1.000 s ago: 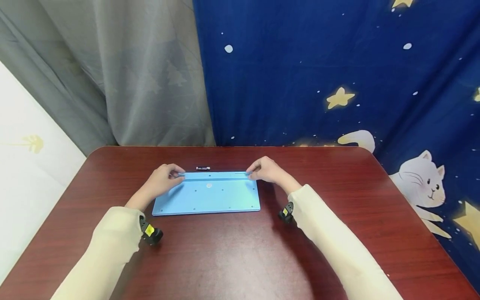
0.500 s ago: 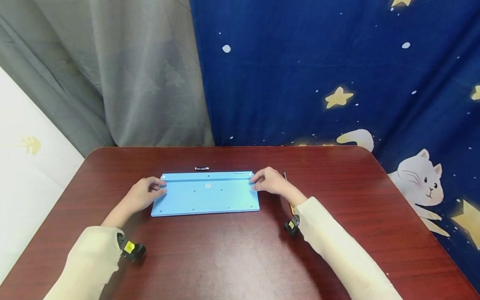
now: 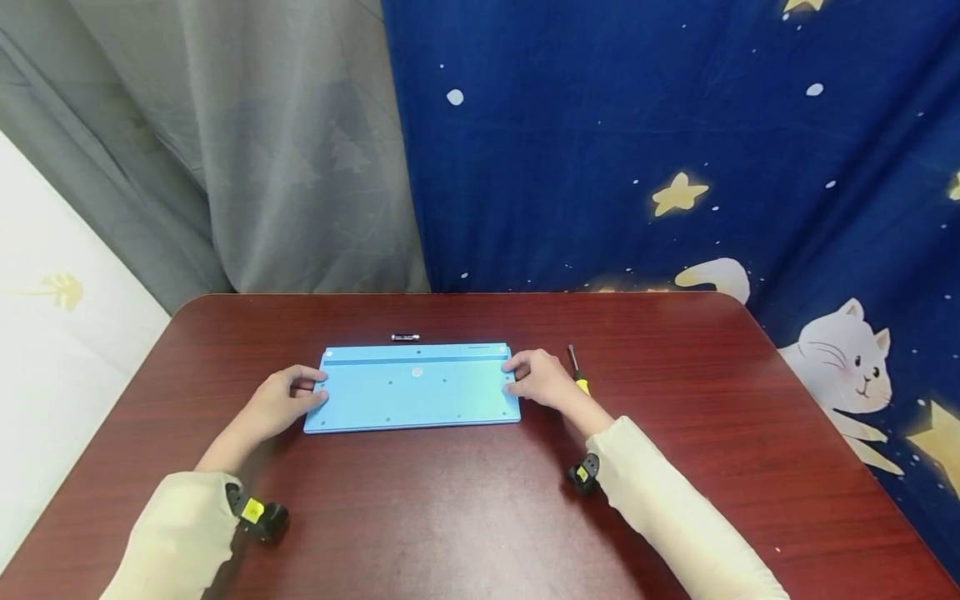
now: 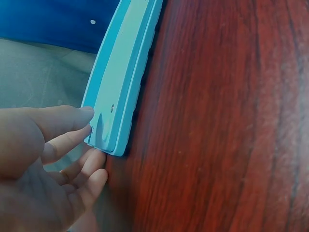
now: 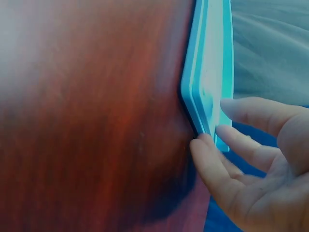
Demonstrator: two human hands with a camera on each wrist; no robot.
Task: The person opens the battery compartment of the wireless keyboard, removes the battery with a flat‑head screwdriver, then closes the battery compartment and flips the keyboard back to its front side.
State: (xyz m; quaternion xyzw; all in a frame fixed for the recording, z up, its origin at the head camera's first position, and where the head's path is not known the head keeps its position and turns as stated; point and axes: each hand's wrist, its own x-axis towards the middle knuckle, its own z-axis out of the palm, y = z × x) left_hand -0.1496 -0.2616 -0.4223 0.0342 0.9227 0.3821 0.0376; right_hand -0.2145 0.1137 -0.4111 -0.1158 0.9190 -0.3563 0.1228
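Note:
A light blue keyboard [image 3: 417, 400] lies face down on the table, its underside with small screw holes and a raised strip along the far edge. My left hand [image 3: 273, 406] grips its left end; in the left wrist view the thumb [image 4: 79, 116] is on the underside and other fingers lie at the end edge. At the opposite end, my right hand [image 3: 543, 381] pinches the keyboard [image 5: 205, 63] between the thumb [image 5: 241, 107] and fingers in much the same way. The keys face the table and are hidden.
A small dark battery [image 3: 406, 337] lies just behind the keyboard. To the right of my right hand lies a screwdriver [image 3: 574, 362] with a yellow handle, partly covered by the forearm. Curtains [image 3: 525, 150] hang beyond the table's [image 3: 450, 517] far edge.
Both hands have slid from the keyboard's far corners toward me along its short ends, the left also moving outward. The keyboard has hardly moved. The screwdriver has come into view.

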